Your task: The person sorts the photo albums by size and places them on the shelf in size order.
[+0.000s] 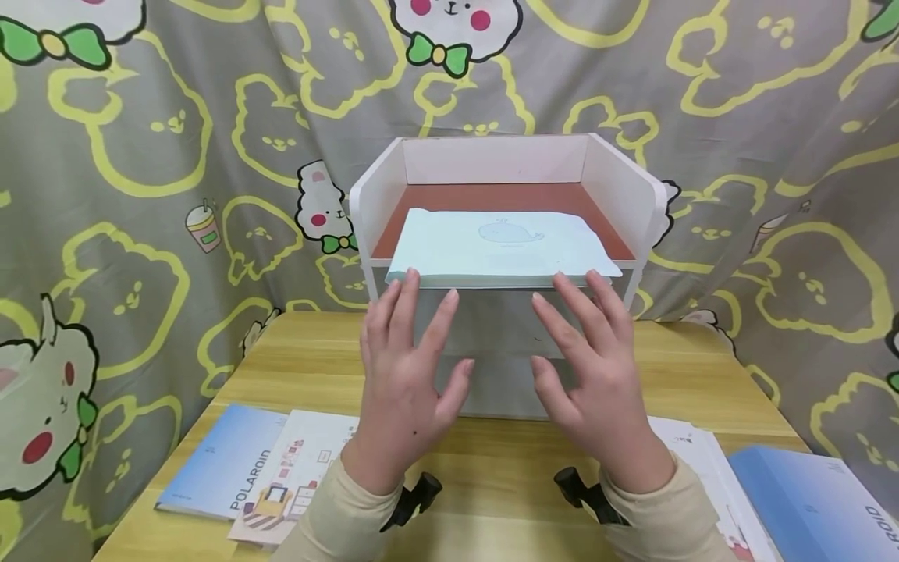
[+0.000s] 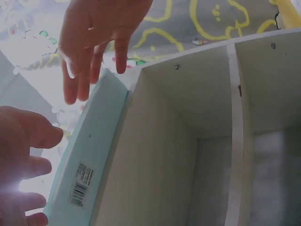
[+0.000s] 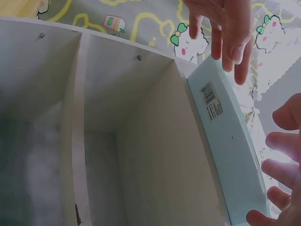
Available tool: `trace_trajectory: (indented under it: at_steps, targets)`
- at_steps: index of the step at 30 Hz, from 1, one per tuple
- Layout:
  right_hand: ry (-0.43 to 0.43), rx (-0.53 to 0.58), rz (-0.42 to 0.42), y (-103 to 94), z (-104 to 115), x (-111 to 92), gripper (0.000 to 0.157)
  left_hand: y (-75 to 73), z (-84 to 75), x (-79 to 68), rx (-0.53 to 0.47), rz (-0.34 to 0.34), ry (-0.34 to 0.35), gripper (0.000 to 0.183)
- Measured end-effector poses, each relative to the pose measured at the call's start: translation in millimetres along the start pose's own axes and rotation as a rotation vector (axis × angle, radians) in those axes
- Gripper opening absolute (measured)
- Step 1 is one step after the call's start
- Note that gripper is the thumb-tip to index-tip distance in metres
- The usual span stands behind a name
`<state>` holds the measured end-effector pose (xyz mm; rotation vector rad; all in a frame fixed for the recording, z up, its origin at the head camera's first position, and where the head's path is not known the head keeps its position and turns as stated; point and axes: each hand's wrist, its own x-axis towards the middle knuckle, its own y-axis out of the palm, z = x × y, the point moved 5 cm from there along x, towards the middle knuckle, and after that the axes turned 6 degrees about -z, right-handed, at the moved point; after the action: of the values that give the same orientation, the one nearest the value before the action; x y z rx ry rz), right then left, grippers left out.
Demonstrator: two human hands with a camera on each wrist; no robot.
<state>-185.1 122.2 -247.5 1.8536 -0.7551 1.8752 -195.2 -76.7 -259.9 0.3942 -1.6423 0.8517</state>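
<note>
- Beige sleeves (image 1: 344,515) with black wrist mounts (image 1: 421,493) extend toward the white shelf (image 1: 630,191) from in front.
- Left of the shelf and nearer than it, a white illustrated booklet (image 1: 298,468) partly covers a blue POLAROID book (image 1: 218,460).
- Right of the shelf and nearer than it, another white booklet (image 1: 698,460) lies beside a blue POLAROID item (image 1: 808,492).
- Wood-grain table (image 1: 492,499) runs beneath the shelf.
- Left hand (image 1: 414,367) and right hand (image 1: 597,367) are raised before the shelf, well apart, fingers spread, gripping nothing; I cannot tell whether any fingertip touches the pack.
- Pale blue pack (image 1: 449,246), printed with a whale, lies flat on the shelf's top, along its front edge; a barcode label (image 2: 82,183) marks its front side.
- Reddish-brown board (image 1: 492,195) shows on the shelf's top behind the pack.
- Grey curtain (image 1: 270,168) with yellow outlines hangs behind the shelf.
</note>
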Motion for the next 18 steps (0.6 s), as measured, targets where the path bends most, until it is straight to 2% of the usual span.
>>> trace_trajectory:
  at_steps: [6,18]
  targets:
    - [0.001,-0.009,0.014,0.8,-1.6,-0.6,0.046,1.7,2.1,-1.0,0.015,0.052,-0.007,0.063]
    - [0.021,-0.028,0.057,2.0,-5.8,-4.7,0.048,2.6,3.5,-1.1,0.016,0.098,-0.018,0.065]
